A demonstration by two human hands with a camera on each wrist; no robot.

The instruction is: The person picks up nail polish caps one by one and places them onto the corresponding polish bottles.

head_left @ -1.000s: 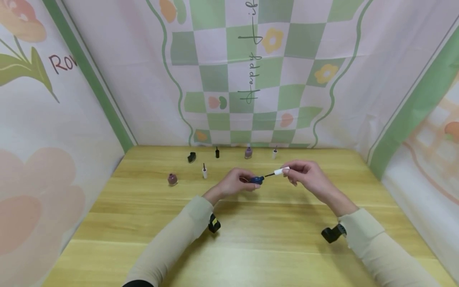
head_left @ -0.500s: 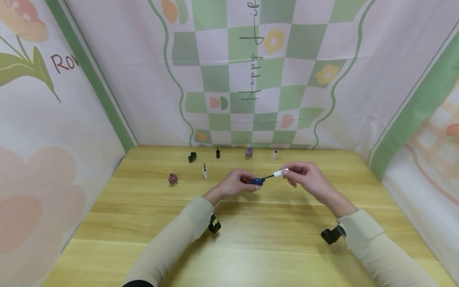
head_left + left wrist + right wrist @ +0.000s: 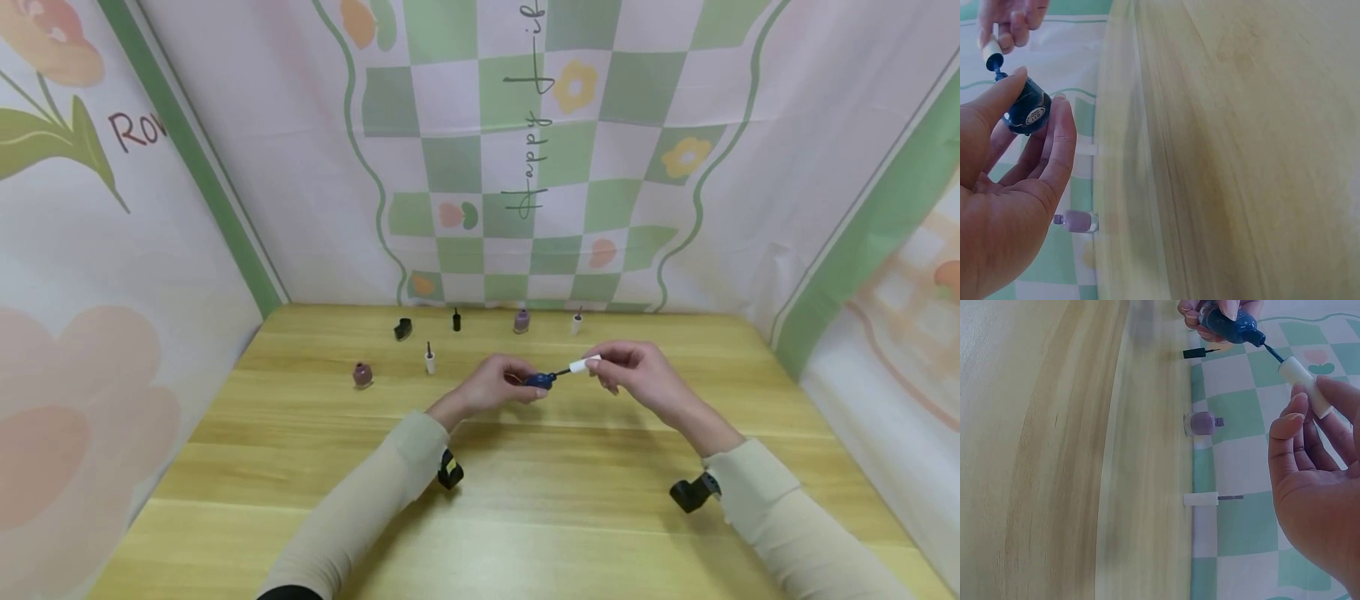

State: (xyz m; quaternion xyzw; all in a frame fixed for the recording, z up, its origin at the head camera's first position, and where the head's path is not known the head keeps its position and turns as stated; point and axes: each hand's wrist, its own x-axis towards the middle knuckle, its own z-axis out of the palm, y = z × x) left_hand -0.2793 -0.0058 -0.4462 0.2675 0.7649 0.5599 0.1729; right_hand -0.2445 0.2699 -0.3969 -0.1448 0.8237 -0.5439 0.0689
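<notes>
In the head view, the person's left hand (image 3: 495,383) curls thumb and fingers round a glossy, dark-blue, rounded bottle (image 3: 539,382), raised above the table. The right hand (image 3: 637,371) pinches a smooth, white, cylindrical brush cap (image 3: 585,364), its thin dark stem reaching the bottle's mouth. Pale beige fabric sleeves (image 3: 360,517) end in folded cuffs, with black wrist cameras (image 3: 450,469) beside them. A plum-brown round bottle (image 3: 362,375) stands near an upright white brush cap (image 3: 430,362); farther back are a small shiny black object (image 3: 402,329), a slim black brush cap (image 3: 456,322), a purple bottle (image 3: 521,322) and a second white brush cap (image 3: 577,323). The yellowish wooden table (image 3: 487,517) has streaky grain. Behind it hangs a lightly creased green-and-white checked cloth (image 3: 510,150) with flowers and lettering; printed panels flank both sides.

In the left wrist view, thumb and bent fingers clasp the blue bottle at its sides. It lies tilted, a white oval mark (image 3: 1036,115) showing, its neck towards the white cap.

In the right wrist view, thumb and fingertips hold the cap, other fingers bent. The blue bottle narrows to a neck where the stem meets it; how deep the brush sits cannot be told.
</notes>
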